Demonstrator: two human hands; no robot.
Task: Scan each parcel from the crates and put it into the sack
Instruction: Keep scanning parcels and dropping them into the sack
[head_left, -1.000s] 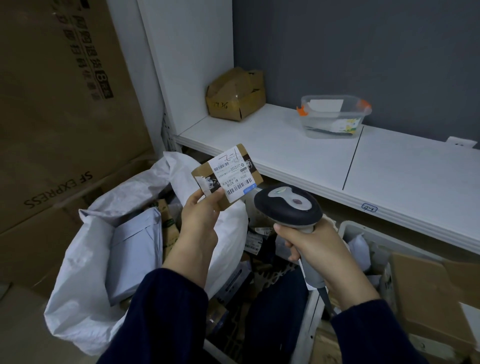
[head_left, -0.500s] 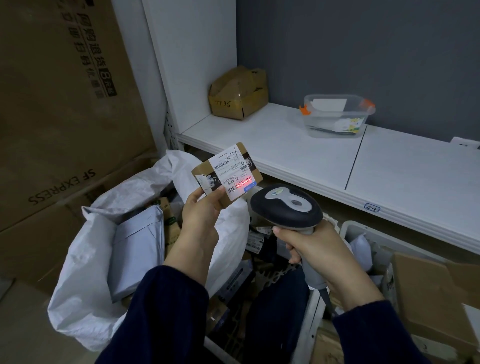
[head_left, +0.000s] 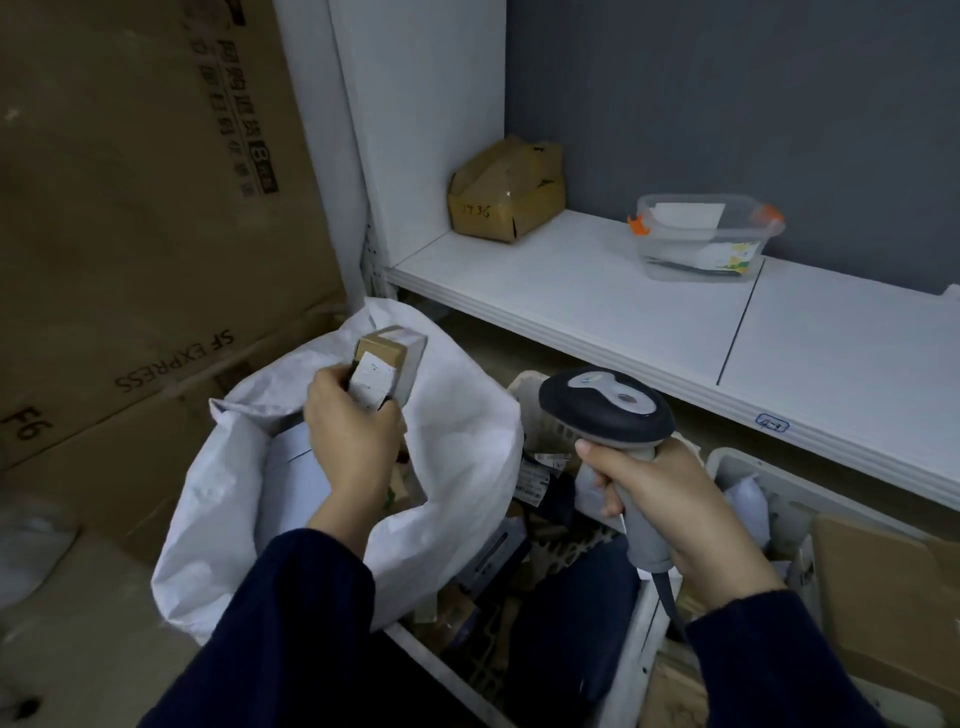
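One parcel (head_left: 387, 356) in left grip (head_left: 353, 434), over sack (head_left: 467, 441)

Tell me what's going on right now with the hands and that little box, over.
Left hand grips small parcel above the sack, not yet dropped. Right hand holds scanner. Sack mouth open, nothing blocking it.

A dented carton (head_left: 506, 192) and clear tub (head_left: 704, 236) sit on the shelf (head_left: 571, 291).

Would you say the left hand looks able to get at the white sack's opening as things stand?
Probably yes: the left hand holds the small parcel just above the white sack, whose mouth gapes open beneath it with nothing between.
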